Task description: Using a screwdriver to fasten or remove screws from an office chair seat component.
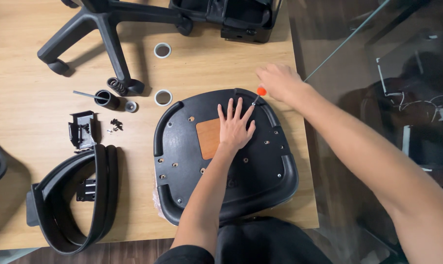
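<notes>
- The chair seat pan, black and turned underside up, lay on the wooden table near its right edge, its front part overhanging toward the person.
- A brown wooden patch showed in the middle of the underside, with screw holes scattered around it.
- The left hand lay flat on the seat pan just right of the patch, fingers straight and spread apart, gripping nothing.
- The right hand was at the far rim of the seat, fingers curled together around a screwdriver with an orange handle, its thin shaft pointing down toward the left fingertips.
- Two white rings lay on the table beyond the seat, one near its far left corner, the other farther back.
- A black five-star chair base lay at the far left, with a coil spring and a short black cylinder beside one leg.
- A small pile of screws sat left of the seat.
- Curved black armrests lay at the near left.
</notes>
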